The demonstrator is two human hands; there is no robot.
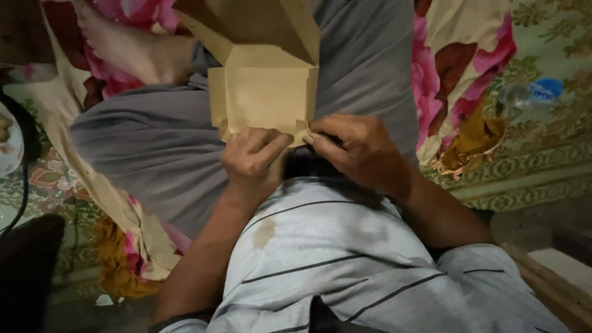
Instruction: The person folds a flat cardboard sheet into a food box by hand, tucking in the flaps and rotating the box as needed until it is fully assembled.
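patterned green carpet (542,148) covers the floor, with a flowered pink and cream cloth (456,55) spread under the seated person. grey trousers (154,142) cover the crossed legs, and a bare foot (132,49) lies at the far left. brown paper (265,86), partly folded into a box-like shape, rests on the lap in the middle. left hand (254,161) pinches the paper's near edge, fingers curled narrow on it. right hand (357,151) pinches the near right corner, thumb and fingertips closed on the fold. a plastic bottle (530,92) with a blue label lies on the carpet, far right.
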